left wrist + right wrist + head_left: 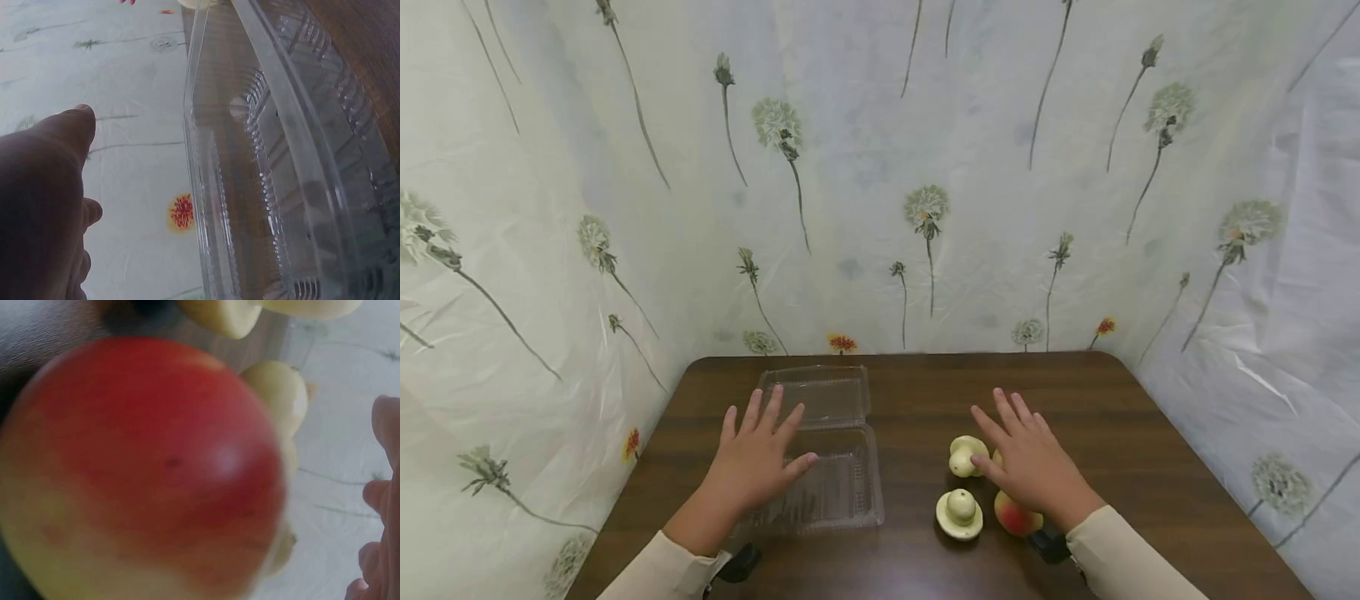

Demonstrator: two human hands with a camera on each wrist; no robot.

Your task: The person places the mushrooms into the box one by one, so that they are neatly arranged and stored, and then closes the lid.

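My left hand (752,467) hovers with spread fingers over the left side of a clear plastic clamshell container (871,475), holding nothing. The container's lid (835,396) is folded back toward the far edge. In the left wrist view, the container's clear wall (300,125) is beside the hand. My right hand (1033,467), fingers also spread, is above a red and yellow apple (1017,517), which looms large in the right wrist view. Left of that hand are two pale yellow mushroom-shaped pieces, a farther one (962,458) and a nearer one (959,514).
Another pale yellow piece (278,394) lies behind the apple, mostly hidden by my right hand in the head view. All stand on a dark brown wooden table (917,383). A dandelion-print curtain (865,167) surrounds its back and sides.
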